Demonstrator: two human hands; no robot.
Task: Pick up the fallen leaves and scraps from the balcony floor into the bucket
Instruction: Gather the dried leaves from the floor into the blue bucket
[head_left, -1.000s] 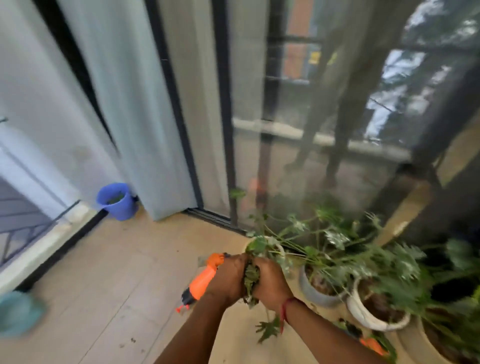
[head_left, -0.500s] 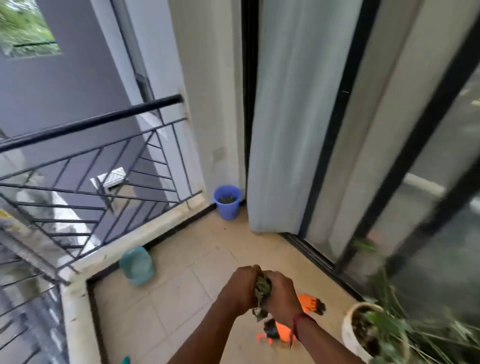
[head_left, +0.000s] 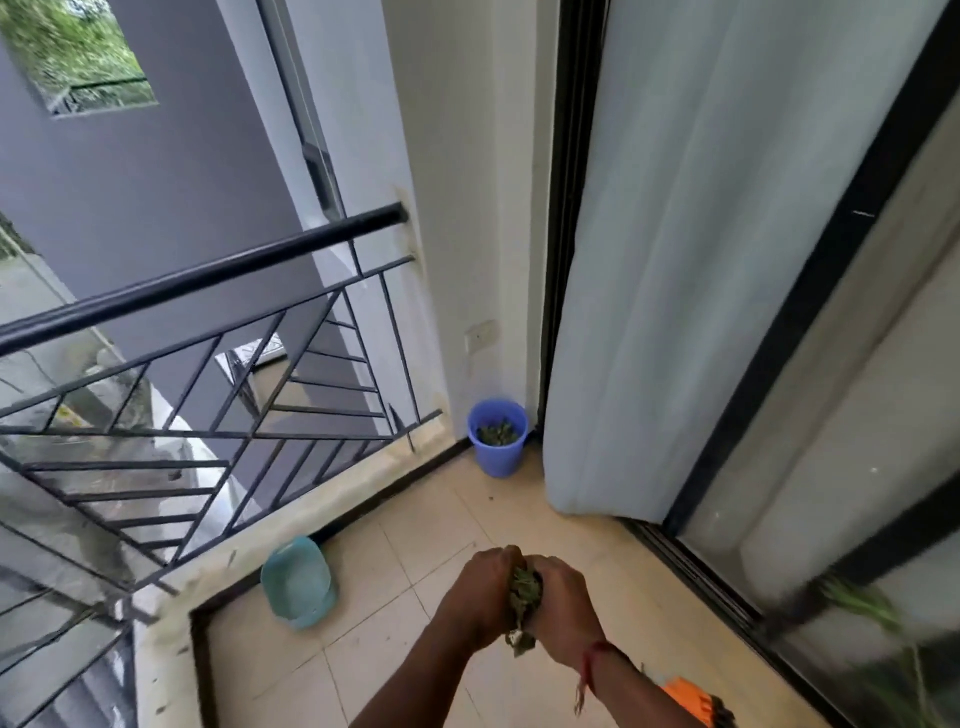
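Since half a second ago the view has closed in on the corner: the orange tool (head_left: 691, 699) has slid from under the wrists to the lower right edge, and the white pot has dropped out of frame, while the hands stay clasped low in the centre. The left hand (head_left: 480, 597) and right hand (head_left: 563, 608) are both curled, knuckles up, squeezing one clump of leaves and scraps (head_left: 524, 597) between them; a few ragged ends hang below the grip. The blue bucket (head_left: 496, 460) stands well apart from the hands, straight up the frame and a shade to the left, upright in the corner just beside the hem of the pale curtain (head_left: 701, 260), with green scraps already in it. Neither hand looks clearly nearer it, though the wide lens makes that hard to judge. The carry should run straight ahead over bare floor tiles (head_left: 415, 519). A teal basin (head_left: 298, 582) lies to the left, under the black railing (head_left: 208, 275), off that line.
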